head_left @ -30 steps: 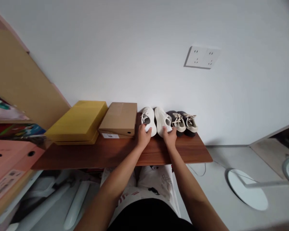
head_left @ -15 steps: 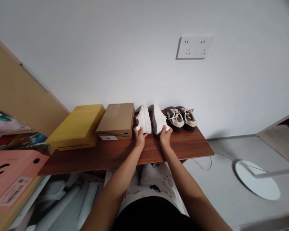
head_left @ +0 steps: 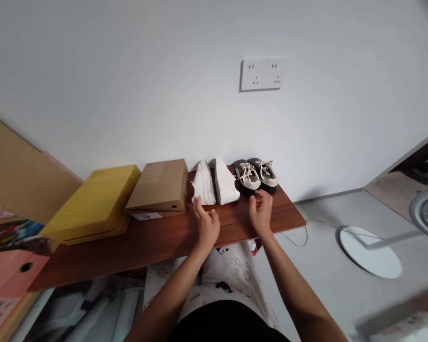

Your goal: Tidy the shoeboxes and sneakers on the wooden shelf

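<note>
Where left hand reaches, sneakers, unreadable label

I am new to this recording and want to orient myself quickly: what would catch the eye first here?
The left hand and right hand, both open, hover over a reddish-brown shelf against a white wall. Just beyond them stand white shoes, with dark shoes with pale laces on their right and a brown cardboard box and a yellow box on their left.
</note>
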Available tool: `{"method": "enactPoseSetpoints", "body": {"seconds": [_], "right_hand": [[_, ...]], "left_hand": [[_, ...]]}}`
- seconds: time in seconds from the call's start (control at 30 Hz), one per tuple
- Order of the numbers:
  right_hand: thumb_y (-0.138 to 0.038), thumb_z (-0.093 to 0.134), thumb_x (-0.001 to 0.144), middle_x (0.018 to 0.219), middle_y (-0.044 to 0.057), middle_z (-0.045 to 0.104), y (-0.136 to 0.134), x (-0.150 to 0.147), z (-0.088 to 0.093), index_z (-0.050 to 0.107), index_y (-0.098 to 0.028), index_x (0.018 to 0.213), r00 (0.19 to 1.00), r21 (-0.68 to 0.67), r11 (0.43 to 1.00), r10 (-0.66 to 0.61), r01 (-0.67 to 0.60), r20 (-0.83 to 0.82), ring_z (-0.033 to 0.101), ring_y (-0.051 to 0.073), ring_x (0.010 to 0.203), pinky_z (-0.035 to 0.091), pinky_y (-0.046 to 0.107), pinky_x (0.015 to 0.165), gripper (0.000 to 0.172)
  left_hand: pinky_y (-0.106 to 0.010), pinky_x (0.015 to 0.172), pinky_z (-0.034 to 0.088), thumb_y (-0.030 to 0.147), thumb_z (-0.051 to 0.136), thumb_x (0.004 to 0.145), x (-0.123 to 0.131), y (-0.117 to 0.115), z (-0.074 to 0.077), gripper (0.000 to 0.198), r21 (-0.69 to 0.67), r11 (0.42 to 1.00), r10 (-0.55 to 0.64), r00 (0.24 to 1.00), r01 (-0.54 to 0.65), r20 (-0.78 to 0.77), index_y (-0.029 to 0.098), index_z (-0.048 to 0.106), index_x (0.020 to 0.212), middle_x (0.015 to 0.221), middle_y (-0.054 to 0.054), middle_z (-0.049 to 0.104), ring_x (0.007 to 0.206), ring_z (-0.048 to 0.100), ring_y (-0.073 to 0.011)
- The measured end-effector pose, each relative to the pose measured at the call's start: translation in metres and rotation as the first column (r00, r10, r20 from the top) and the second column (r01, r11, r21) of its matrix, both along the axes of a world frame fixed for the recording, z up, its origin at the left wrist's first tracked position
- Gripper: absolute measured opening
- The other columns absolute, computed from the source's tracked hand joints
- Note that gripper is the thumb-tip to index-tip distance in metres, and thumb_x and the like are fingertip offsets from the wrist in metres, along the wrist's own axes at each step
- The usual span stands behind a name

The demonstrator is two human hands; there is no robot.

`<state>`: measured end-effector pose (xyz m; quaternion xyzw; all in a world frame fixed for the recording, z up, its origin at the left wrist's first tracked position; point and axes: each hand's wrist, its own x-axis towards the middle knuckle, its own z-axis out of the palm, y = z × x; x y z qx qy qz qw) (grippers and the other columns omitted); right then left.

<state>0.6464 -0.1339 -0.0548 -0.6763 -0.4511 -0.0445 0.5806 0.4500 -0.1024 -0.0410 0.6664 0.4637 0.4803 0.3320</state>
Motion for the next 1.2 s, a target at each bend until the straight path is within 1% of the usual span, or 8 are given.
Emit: {"method": "enactPoseSetpoints", "body": {"seconds": [0.17, 0.27, 0.37, 0.53, 0.67, 0.8, 0.97, 1.2], "right_hand": [[-0.031, 0.056, 0.089, 0.135, 0.024, 0.048, 0.015, 0.080, 0.025, 0.061, -0.014, 0.118, 0.970, -0.212, 0.954, -0.178, 0.212, 0.166, 0.046, 0.036, 0.129, 0.039, 0.058, 0.106, 0.034], [-0.031, 0.063, 0.083, 0.135, 0.023, 0.047, 0.036, 0.102, 0.033, 0.063, -0.014, 0.109, 0.991, -0.403, 0.909, -0.056, 0.101, 0.122, 0.057, 0.033, 0.114, 0.045, 0.050, 0.099, 0.031], [-0.039, 0.061, 0.084, 0.120, 0.019, 0.055, 0.044, 0.116, 0.032, 0.061, -0.015, 0.100, 0.999, -0.349, 0.936, -0.044, 0.048, 0.020, 0.060, 0.028, 0.099, 0.049, 0.045, 0.093, 0.029], [-0.057, 0.052, 0.085, 0.090, 0.002, 0.056, 0.043, 0.137, 0.018, 0.050, -0.021, 0.110, 0.870, -0.027, 0.998, 0.029, -0.049, -0.493, 0.059, 0.019, 0.078, 0.055, 0.037, 0.072, 0.044], [-0.056, 0.050, 0.085, 0.093, -0.002, 0.052, 0.047, 0.139, 0.008, 0.046, -0.026, 0.112, 0.702, -0.006, 0.998, 0.039, -0.061, -0.711, 0.058, 0.015, 0.073, 0.055, 0.030, 0.061, 0.040], [-0.055, 0.044, 0.090, 0.088, 0.001, 0.056, 0.047, 0.133, 0.003, 0.051, -0.021, 0.115, 0.780, -0.192, 0.981, -0.094, -0.034, -0.618, 0.060, 0.016, 0.063, 0.054, 0.032, 0.059, 0.043], [-0.053, 0.036, 0.094, 0.103, 0.016, 0.063, 0.038, 0.126, 0.000, 0.057, -0.013, 0.116, 0.933, -0.175, 0.955, -0.275, 0.238, -0.232, 0.062, 0.029, 0.100, 0.049, 0.046, 0.093, 0.050], [-0.048, 0.038, 0.097, 0.123, 0.020, 0.053, -0.002, 0.075, 0.001, 0.054, -0.015, 0.121, 0.919, 0.076, 0.923, -0.363, 0.377, -0.152, 0.053, 0.032, 0.120, 0.042, 0.053, 0.106, 0.045]], "left_hand": [[-0.045, 0.105, 0.048, 0.016, 0.052, 0.089, 0.099, -0.004, 0.025, 0.061, 0.162, 0.942, -0.269, 0.949, 0.295, -0.163, 0.020, 0.036, 0.148, 0.158, -0.021, 0.029, 0.137, 0.048, -0.0291], [-0.050, 0.106, 0.045, 0.018, 0.062, 0.085, 0.163, 0.029, 0.051, 0.045, -0.062, 0.951, -0.307, 0.905, 0.302, -0.295, 0.013, 0.055, 0.129, 0.140, -0.025, 0.052, 0.132, 0.052, -0.0347], [-0.051, 0.102, 0.046, 0.021, 0.064, 0.086, 0.188, 0.059, 0.068, 0.011, -0.215, 0.953, -0.278, 0.902, 0.214, -0.331, 0.014, 0.065, 0.093, 0.106, -0.022, 0.068, 0.117, 0.063, -0.0370], [-0.034, 0.081, 0.056, 0.035, 0.045, 0.098, 0.173, 0.070, 0.050, 0.020, -0.317, 0.932, -0.142, 0.982, 0.176, 0.128, 0.020, 0.058, 0.097, 0.082, -0.006, 0.065, 0.087, 0.072, -0.0218], [-0.022, 0.061, 0.055, 0.038, 0.040, 0.100, 0.174, 0.056, 0.030, 0.023, -0.600, 0.748, 0.010, 0.899, 0.284, 0.438, 0.021, 0.049, 0.111, 0.101, -0.005, 0.061, 0.065, 0.071, -0.0112], [-0.023, 0.059, 0.055, 0.026, 0.044, 0.099, 0.187, 0.045, 0.033, 0.027, -0.698, 0.675, 0.123, 0.897, 0.239, 0.426, 0.021, 0.044, 0.125, 0.126, -0.013, 0.057, 0.064, 0.070, -0.0097], [-0.027, 0.065, 0.059, 0.016, 0.053, 0.091, 0.173, 0.026, 0.055, 0.054, -0.580, 0.787, 0.054, 0.912, 0.212, 0.407, 0.024, 0.038, 0.142, 0.153, -0.019, 0.037, 0.078, 0.071, -0.0134], [-0.027, 0.072, 0.057, 0.024, 0.053, 0.094, 0.042, -0.020, 0.089, 0.049, -0.411, 0.814, -0.248, 0.885, 0.410, 0.394, 0.025, 0.042, 0.142, 0.153, -0.018, 0.041, 0.079, 0.070, -0.0105]]}}
